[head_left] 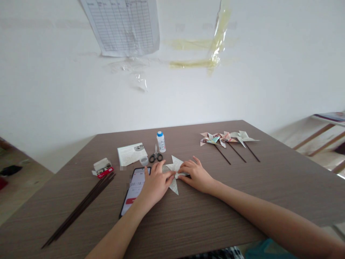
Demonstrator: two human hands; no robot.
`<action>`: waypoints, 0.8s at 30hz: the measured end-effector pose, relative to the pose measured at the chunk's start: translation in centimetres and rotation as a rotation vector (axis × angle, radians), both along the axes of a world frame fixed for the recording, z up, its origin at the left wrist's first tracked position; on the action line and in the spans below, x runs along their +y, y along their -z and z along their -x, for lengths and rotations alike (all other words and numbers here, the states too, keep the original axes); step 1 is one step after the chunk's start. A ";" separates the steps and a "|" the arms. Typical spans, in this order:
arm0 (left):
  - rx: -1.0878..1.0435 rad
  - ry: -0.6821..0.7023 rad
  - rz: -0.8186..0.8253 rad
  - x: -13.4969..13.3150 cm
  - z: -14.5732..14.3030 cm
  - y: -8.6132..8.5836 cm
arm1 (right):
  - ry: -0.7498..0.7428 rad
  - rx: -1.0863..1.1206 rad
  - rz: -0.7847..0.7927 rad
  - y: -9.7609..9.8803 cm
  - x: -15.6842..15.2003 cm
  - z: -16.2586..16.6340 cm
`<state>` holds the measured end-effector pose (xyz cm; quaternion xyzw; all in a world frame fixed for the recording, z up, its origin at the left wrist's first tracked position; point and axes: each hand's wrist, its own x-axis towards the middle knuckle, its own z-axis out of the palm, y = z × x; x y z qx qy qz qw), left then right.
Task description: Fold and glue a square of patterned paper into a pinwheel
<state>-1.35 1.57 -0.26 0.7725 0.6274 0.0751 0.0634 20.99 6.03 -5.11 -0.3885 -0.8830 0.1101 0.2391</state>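
a four-pointed pinwheel form of white printed paper [175,165] is placed flat on the brown wood-grained table [231,216], directly between the two hands, its middle met by fingertips from both sides. its longest visible span is directed from the person towards the wall, across the line joining the hands; neither hand can be called clearly nearer, since the paper is touched by both. by the bare left hand [157,178] the left side is covered, the thumb laid towards the centre and the other fingers spread; whether any paper is pinched there cannot be told. by the bare right hand [197,176] the right side is gripped, thumb and forefinger drawn in on the paper near its centre. the black-edged phone [136,187] is partly covered by the left forearm; the black-handled scissors [156,155] are set just beyond the left hand.
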 end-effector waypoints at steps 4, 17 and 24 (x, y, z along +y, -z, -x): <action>-0.029 -0.002 0.000 0.2 0.1 0.0 | 0.009 -0.009 0.008 -0.2 -0.1 0.1; -0.143 0.023 -0.163 1.2 0.8 1.7 | 0.030 -0.005 0.052 -0.6 -0.4 0.1; -0.051 -0.011 -0.131 0.4 0.2 1.0 | 0.025 0.002 0.050 -0.2 -0.2 0.1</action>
